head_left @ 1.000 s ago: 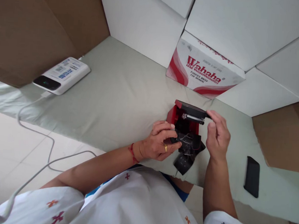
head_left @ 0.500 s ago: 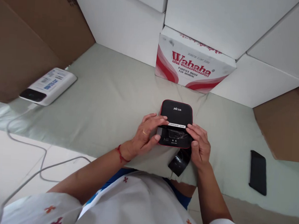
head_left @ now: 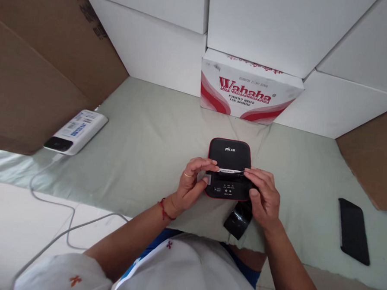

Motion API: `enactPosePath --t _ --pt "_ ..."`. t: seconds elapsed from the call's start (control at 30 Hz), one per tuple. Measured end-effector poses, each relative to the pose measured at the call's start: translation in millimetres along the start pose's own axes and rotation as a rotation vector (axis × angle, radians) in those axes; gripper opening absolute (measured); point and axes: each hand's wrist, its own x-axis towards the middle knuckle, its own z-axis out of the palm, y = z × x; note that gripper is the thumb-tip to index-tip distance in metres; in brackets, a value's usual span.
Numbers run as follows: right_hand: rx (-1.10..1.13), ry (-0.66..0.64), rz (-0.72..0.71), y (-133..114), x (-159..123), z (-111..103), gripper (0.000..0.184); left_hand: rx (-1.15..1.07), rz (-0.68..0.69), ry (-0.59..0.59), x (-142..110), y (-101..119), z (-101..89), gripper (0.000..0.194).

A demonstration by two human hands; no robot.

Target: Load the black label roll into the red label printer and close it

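Note:
A small black printer (head_left: pixel 230 153) with red edges and a white logo lies on the cloth, a white label strip across its middle. My left hand (head_left: pixel 194 179) holds its left side, fingertips at the strip's left end and thumb by a grey patch. My right hand (head_left: pixel 265 194) grips the right side, fingertips at the strip's right end. Between the fingertips runs a thin dark edge; whether it is a flap or a film I cannot tell. A glossy black curved piece (head_left: pixel 238 220) lies just below the printer, partly beneath it or my right hand.
A Wahaha water carton (head_left: pixel 248 93) stands behind, against white boxes (head_left: pixel 156 48). Brown cardboard (head_left: pixel 37 80) rises at left, and more cardboard (head_left: pixel 375 150) at right. A white device (head_left: pixel 77 130) with a grey cable lies left; a black phone-shaped item (head_left: pixel 354 231) lies right.
The clear, shiny patch in the printer's middle no longer shows; a thin dark edge sits between my fingertips, and small markings below are uncovered. The view has shifted slightly.

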Motion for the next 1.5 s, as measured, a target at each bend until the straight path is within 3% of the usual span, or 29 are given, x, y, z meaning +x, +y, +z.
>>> enactPosePath --t 0.13,0.23,0.33,0.47,0.57,0.67,0.73,0.87,0.93,1.0,1.1,1.2,1.3,1.4,1.5 --pt "-0.040 -0.050 -0.035 -14 0 -1 0.072 -0.153 -0.218 0.104 3 -15 -2.2 0.080" --pt "-0.059 -0.124 -0.160 -25 -2 1 0.061 -0.242 -0.417 0.043 3 -22 -3.4 0.104" --pt "-0.046 -0.133 -0.223 -33 -6 2 0.045 -0.338 -0.446 -0.014 1 -26 -1.1 0.108" --pt "-0.017 -0.148 -0.216 -38 -3 -6 0.037 -0.425 -0.417 -0.100 1 -30 2.9 0.107" --pt "0.083 -0.254 -0.170 -42 19 -22 0.031 -0.469 -0.385 -0.130 2 -34 3.7 0.106" --pt "0.010 -0.348 0.007 -46 58 -31 0.026 -0.498 -0.402 -0.106 2 -34 3.5 0.104" --pt "-0.212 -0.474 0.119 -47 88 -25 0.027 -0.506 -0.423 -0.091 2 -34 3.6 0.103" --pt "-0.696 -0.987 0.200 -47 133 12 0.032 -0.492 -0.420 -0.094 2 -35 4.5 0.099" --pt "-0.770 -1.093 0.185 -47 144 30 0.028 -0.466 -0.409 -0.103 3 -36 4.9 0.097" --pt "-0.777 -1.108 0.164 -49 145 36 0.027 -0.459 -0.409 -0.101 5 -36 5.2 0.097" --pt "-0.719 -1.019 0.149 -54 134 8 0.030 -0.500 -0.437 -0.105 7 -34 5.8 0.099" --pt "-0.411 -0.703 0.123 -58 109 -56 0.034 -0.537 -0.429 -0.104 8 -35 6.4 0.098" --pt "-0.336 -0.539 0.288 -46 70 -120 0.038 -0.527 -0.408 -0.087 7 -38 6.5 0.097" --pt "-0.414 -0.565 0.486 -16 26 -152 0.040 -0.493 -0.410 -0.099 6 -39 5.5 0.096" --pt "-0.441 -0.687 0.622 19 -6 -151 0.042 -0.506 -0.400 -0.099 7 -38 4.4 0.096"
